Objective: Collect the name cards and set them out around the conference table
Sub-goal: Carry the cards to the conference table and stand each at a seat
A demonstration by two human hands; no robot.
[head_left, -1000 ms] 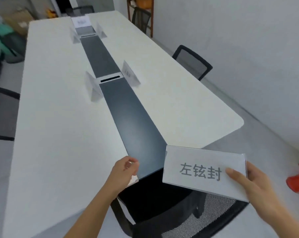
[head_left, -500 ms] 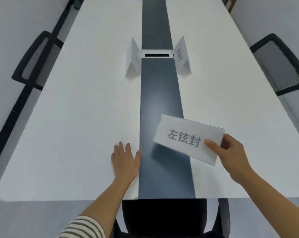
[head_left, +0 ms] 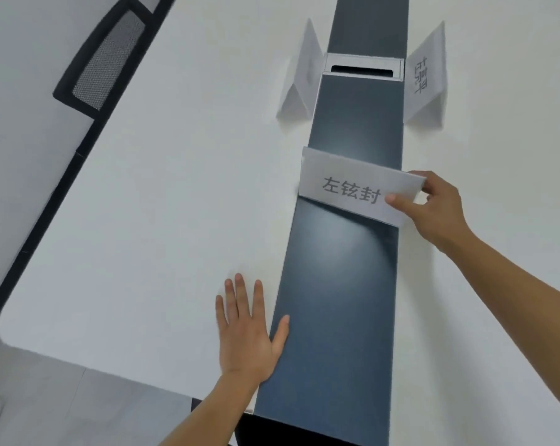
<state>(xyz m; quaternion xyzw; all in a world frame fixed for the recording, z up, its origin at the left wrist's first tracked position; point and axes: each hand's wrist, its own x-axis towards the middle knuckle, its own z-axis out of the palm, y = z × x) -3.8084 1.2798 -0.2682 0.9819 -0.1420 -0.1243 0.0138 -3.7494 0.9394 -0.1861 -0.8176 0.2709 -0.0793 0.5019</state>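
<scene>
Right hand (head_left: 439, 210): pinching name card (head_left: 352, 185) by its right end; card has travelled forward, now low over dark centre strip (head_left: 343, 300). Left hand (head_left: 246, 329): flat, fingers spread, on conference table (head_left: 143, 220). Standing cards (head_left: 426, 75) beyond. Judgement: set-down imminent.

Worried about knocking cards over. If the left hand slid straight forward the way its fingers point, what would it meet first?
Probably nothing: the left hand points along bare white table, passing left of the held name card and the standing card, though depth is unclear.
</scene>
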